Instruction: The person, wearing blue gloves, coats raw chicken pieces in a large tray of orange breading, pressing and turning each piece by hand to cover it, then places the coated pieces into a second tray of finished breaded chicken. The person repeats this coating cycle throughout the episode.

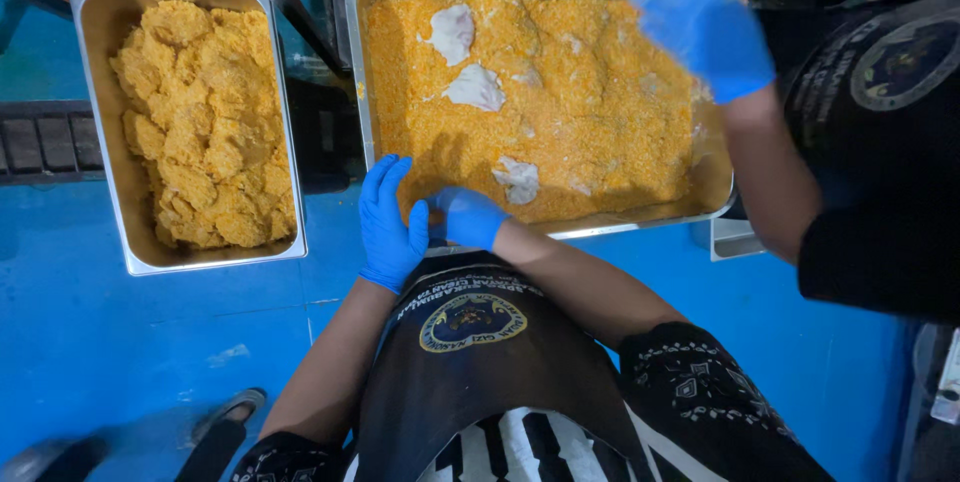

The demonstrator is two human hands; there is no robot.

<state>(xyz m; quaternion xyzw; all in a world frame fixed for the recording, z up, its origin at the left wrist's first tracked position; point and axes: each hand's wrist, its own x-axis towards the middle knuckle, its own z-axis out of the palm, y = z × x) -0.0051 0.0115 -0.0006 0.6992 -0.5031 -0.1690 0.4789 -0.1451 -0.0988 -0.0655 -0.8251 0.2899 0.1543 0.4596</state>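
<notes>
- Leftward of the crumb tray [372, 62], a smaller pan [100, 102] holds breaded pieces [205, 122]
- At the crumb tray's near rim, left hand [388, 225] spread, right hand [468, 217] curled, grip unclear
- Pale raw pieces [474, 88] inside look soft, slippery; lift from underneath
- A co-worker's gloved hand [705, 30] hovers over its far right corner

Bright overhead light, motion blur top right

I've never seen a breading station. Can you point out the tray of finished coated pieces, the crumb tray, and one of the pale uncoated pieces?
Tray of coated pieces [98, 92], head view: its bare left wall.
Crumb tray [368, 62], head view: left rim.
Pale uncoated piece [474, 88], head view: its middle.
</notes>
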